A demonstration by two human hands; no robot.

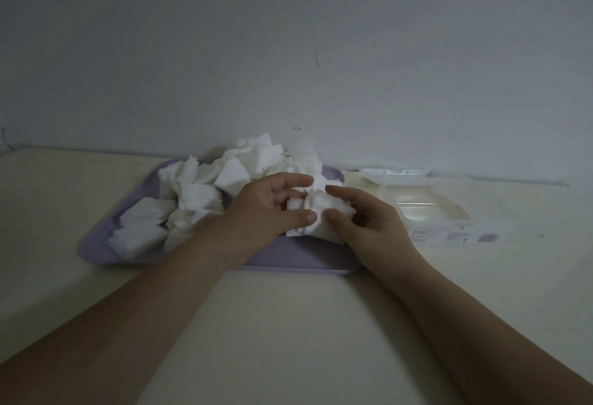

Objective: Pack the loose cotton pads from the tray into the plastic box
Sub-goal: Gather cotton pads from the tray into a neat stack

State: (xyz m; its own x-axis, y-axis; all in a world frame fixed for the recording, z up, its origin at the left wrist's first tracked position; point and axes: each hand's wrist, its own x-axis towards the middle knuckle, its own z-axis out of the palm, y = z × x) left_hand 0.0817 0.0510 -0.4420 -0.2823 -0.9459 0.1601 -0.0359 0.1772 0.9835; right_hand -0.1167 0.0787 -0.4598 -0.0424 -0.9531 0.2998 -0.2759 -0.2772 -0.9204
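Observation:
A lilac tray (96,244) lies on the table with several loose white cotton pads (199,192) heaped on it. Over the tray's right half, my left hand (266,208) and my right hand (369,225) meet around a small bunch of cotton pads (316,212). Both hands have fingers and thumb pressed on that bunch from opposite sides. A clear plastic box (433,208) stands open just right of the tray, its lid tipped back toward the wall; I cannot tell whether it holds any pads.
A pale wall (288,51) rises directly behind the tray and box. Bare cream tabletop (272,324) stretches in front of the tray and to the left of it.

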